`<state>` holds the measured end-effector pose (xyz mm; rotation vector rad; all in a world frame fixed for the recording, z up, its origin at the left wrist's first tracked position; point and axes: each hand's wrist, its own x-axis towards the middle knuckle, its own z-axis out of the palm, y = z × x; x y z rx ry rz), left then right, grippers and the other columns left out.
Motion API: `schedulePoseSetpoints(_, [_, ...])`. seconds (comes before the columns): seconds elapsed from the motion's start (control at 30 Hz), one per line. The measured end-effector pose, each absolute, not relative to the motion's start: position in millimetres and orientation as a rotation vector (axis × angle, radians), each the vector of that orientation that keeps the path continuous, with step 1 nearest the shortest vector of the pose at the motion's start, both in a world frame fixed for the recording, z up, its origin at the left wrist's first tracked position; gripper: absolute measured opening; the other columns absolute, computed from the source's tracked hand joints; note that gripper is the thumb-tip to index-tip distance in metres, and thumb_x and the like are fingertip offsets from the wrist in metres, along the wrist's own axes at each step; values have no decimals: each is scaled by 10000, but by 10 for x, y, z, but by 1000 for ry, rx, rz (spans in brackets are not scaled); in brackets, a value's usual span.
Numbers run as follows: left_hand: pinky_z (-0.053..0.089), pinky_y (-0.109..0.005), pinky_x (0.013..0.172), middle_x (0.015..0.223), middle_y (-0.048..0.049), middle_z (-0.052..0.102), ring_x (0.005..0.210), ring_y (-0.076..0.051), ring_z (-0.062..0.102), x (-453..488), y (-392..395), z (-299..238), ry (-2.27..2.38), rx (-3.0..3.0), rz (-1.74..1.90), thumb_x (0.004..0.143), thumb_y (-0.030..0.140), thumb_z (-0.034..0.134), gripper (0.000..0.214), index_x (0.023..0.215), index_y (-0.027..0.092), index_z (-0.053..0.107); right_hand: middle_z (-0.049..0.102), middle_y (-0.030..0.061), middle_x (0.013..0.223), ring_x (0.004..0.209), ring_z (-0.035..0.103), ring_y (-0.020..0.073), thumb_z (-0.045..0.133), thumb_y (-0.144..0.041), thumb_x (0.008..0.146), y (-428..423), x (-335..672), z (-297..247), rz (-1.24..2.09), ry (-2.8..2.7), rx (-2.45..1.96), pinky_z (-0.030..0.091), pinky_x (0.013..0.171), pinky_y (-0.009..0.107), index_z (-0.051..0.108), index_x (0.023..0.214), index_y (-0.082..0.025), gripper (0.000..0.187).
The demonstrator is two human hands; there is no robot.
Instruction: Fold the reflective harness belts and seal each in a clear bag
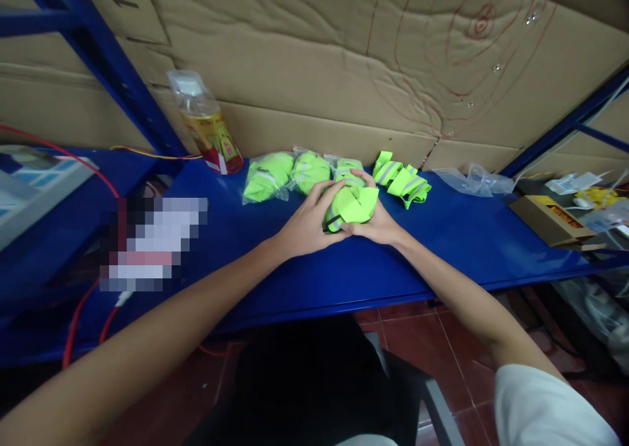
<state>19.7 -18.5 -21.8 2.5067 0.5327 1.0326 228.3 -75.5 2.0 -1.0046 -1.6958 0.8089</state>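
Between my two hands is a bundled neon-yellow reflective strap (354,204) with grey stripes and a dark edge. My left hand (309,220) wraps round its left side, and my right hand (376,223) grips it from the right, fingers over the far side. Just behind it lie neon bundles in clear plastic bags: a left bag (268,176), a middle bag (311,169) and a right bag (344,166), partly hidden by my hands. A loose folded reflective strap (403,179) lies to their right, unbagged.
A bottle (211,128) with a yellow label stands at the back left. Crumpled clear plastic bags (474,179) and an open cardboard box (550,220) are on the right. A blurred-out object (157,243) with a red cable sits left on the blue table (295,285). Cardboard (295,53) walls the back.
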Motion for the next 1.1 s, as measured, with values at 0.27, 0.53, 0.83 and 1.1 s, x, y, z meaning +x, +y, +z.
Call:
schedulePoseSetpoints(0.27, [613,-532,1081,1447,-134,696,1345,-396,684,192,-225,-50,794,2632,931,783,319,861,798,1499,238,520,692,103,1444,1326,662,334,953,-668,679,-707,2575,197,811,-1943,-1014,544,1166,494,405,1675,-316,1190])
schedulePoseSetpoints(0.53, [624,-547,1066,1540,-172,651,1355,-422,686,142,-113,-70,1157,2508,907,792,368,828,833,1529,193,481,373,247,1752,1672,247,384,663,-383,960,-660,4264,348,-313,-1247,-1987,126,1362,621,804,1136,-143,330])
schedulePoseSetpoints(0.83, [611,-513,1094,1544,-149,652,1366,-391,680,172,-104,-126,1153,2460,985,787,370,836,817,1513,209,498,672,246,1480,1425,607,377,580,-340,978,-639,4548,187,-467,-1105,-2130,352,1269,679,730,1324,-142,426])
schedulePoseSetpoints(1.1, [622,-485,1040,1465,-141,691,1270,-357,727,169,-90,-129,1011,2349,1188,757,335,839,875,1528,220,440,812,6,967,783,784,229,890,-440,719,-410,3448,126,500,-1234,-1110,659,832,425,619,1235,-332,593])
